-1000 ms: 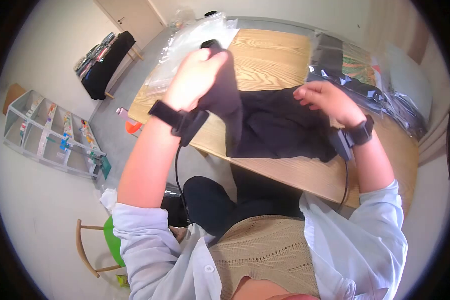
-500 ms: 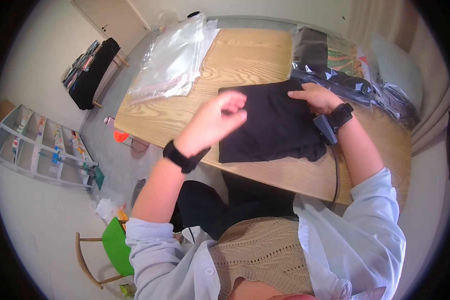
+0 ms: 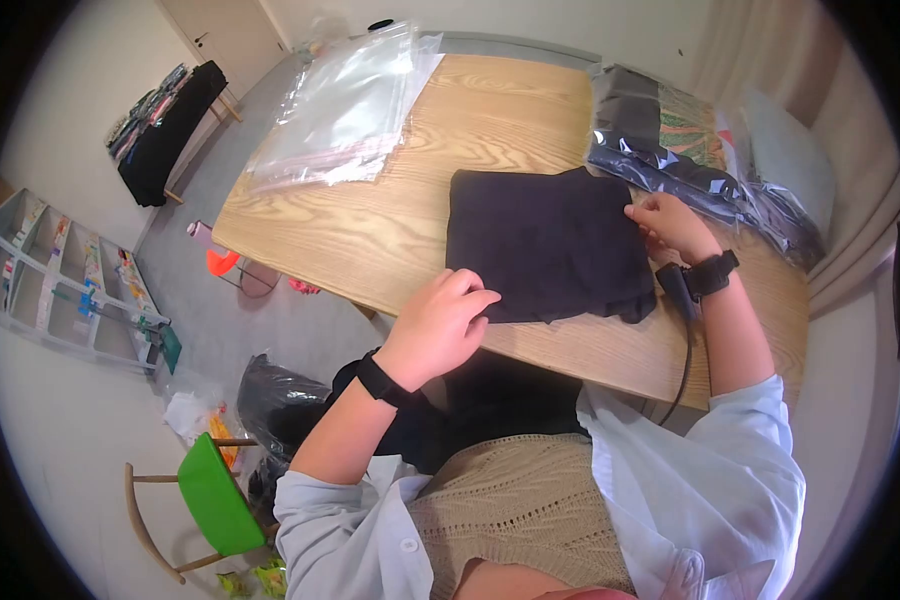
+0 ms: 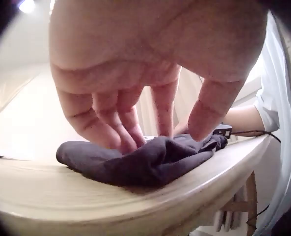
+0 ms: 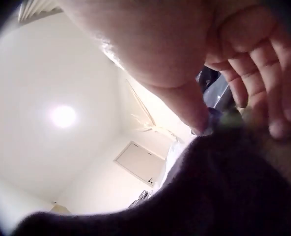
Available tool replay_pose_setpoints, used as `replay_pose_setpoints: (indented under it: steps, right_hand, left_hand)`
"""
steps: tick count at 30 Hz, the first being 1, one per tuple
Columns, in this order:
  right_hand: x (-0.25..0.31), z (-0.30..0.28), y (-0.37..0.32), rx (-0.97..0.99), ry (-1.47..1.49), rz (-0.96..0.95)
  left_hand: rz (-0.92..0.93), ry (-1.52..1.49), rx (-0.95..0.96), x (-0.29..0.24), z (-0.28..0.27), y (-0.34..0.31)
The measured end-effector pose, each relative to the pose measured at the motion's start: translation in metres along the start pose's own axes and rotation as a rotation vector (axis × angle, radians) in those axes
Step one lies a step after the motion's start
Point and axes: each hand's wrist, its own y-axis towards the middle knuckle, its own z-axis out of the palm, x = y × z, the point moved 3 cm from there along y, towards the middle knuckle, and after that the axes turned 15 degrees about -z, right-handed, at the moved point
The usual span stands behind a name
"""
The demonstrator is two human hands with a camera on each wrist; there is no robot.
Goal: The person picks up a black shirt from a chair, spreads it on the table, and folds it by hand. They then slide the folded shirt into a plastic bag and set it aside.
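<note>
Black folded cloth (image 3: 545,245): flat on the wooden surface (image 3: 490,110).
Left hand (image 3: 435,325): loose fingers touch the cloth's near left corner.
Right hand (image 3: 678,228): at the right edge; can't tell if it's pinching.

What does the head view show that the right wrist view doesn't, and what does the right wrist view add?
Only the head view shows the bare left hand, the green-seated chair with a wooden frame and the person's beige knitted top. Only the right wrist view shows the round, glowing white light overhead. Both show the folded black cloth, the bare right hand touching it and, in the background, a pale door with a handle.
</note>
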Motion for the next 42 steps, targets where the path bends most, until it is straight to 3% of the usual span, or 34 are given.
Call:
replay_pose_setpoints:
  steps: [3,7,9,10,13,14,19,23,25,27,28,29,31,33,34,38,39,41,42]
  right_hand:
    - [0.014,0.005,-0.018,-0.049,0.055,0.053]
    - [-0.006,0.017,-0.007,-0.006,0.238,-0.042]
    - [-0.008,0.024,-0.008,0.06,0.619,0.084]
    - [-0.01,0.023,-0.007,0.04,0.652,0.159]
    - [-0.009,0.032,-0.007,0.172,0.897,0.141]
    - [-0.005,0.035,-0.007,0.171,0.894,0.141]
    - [0.019,0.056,-0.004,-0.001,1.449,0.142]
    - [0.068,0.078,-0.016,0.109,1.574,-0.035]
    - [0.082,0.085,-0.014,0.178,1.651,-0.066]
    - [0.1,0.087,-0.015,0.119,1.729,-0.148]
    - [0.108,0.086,-0.013,0.211,1.761,-0.297]
    - [0.131,0.083,-0.024,0.084,1.727,-0.46]
    - [0.162,0.065,-0.041,0.13,1.523,-0.731]
    - [0.174,0.044,-0.053,0.154,1.353,-0.96]
    - [0.175,0.035,-0.057,0.132,1.271,-1.005]
    - [0.147,0.016,-0.05,0.149,1.197,-0.967]
    - [0.133,0.016,-0.045,0.141,1.086,-0.854]
    - [0.111,0.02,-0.044,0.111,0.864,-0.639]
    - [0.095,0.021,-0.043,0.129,0.808,-0.531]
  left_hand:
    - [0.112,-0.044,-0.125,-0.019,-0.008,0.004]
    - [0.163,-0.088,-0.128,-0.035,0.006,0.019]
    - [0.167,-0.084,-0.055,-0.043,0.015,0.025]
    - [0.165,-0.033,-0.034,-0.044,0.021,0.028]
    - [0.128,0.148,-0.082,-0.048,0.031,0.029]
    - [0.129,0.146,-0.084,-0.051,0.031,0.029]
    - [0.0,0.111,-0.178,-0.061,0.03,0.033]
    - [-0.032,-0.054,-0.27,-0.065,0.028,0.04]
    - [-0.198,-0.249,-0.162,-0.059,0.024,0.042]
    - [-0.133,-0.327,-0.227,-0.046,0.022,0.042]
    - [-0.069,-0.405,-0.286,-0.039,0.017,0.042]
    - [-0.027,-0.656,-0.276,-0.044,-0.002,0.038]
    - [-0.088,-1.057,-0.347,-0.038,-0.021,0.033]
    - [-0.209,-1.657,-0.218,-0.031,-0.034,0.035]
    - [-0.237,-1.751,-0.108,-0.029,-0.046,0.032]
    - [-0.455,-1.69,0.184,0.036,-0.036,0.035]
    - [-0.463,-1.702,0.176,0.051,-0.03,0.03]
    - [-0.634,-1.361,0.02,0.077,-0.019,0.012]
    - [-0.645,-1.244,-0.169,0.083,-0.019,-0.001]
